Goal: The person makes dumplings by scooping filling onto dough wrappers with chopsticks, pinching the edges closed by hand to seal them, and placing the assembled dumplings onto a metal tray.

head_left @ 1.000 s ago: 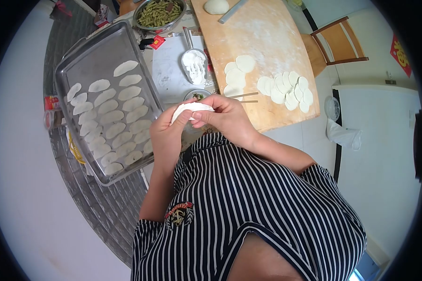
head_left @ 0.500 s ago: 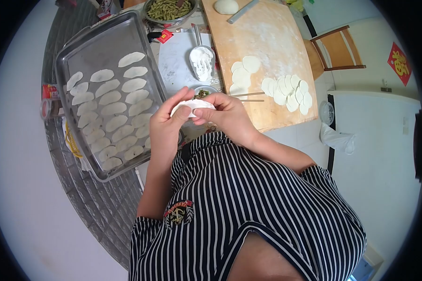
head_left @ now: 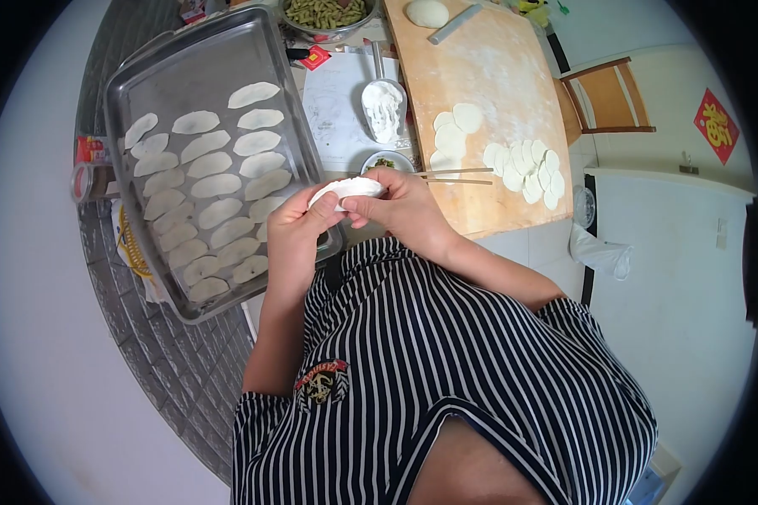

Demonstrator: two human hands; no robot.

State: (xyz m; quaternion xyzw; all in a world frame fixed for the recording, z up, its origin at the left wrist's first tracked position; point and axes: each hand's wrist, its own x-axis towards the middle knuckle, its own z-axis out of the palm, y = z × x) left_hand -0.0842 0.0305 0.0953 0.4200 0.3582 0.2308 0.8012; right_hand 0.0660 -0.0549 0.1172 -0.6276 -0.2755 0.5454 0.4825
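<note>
Head view: a pale, curved dough crescent [head_left: 351, 191] pinched in both hands
Left hand [head_left: 293, 220] and right hand [head_left: 408, 215] grip its ends, between a dull metal tray [head_left: 181, 80] of flattish dumplings [head_left: 214, 186] and a flour-dusted wooden board [head_left: 497, 84].

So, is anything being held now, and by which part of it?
Yes: a folded white dumpling, held toward both ends, the left hand on its left, the right hand on its right, thumbs on its near side.
</note>
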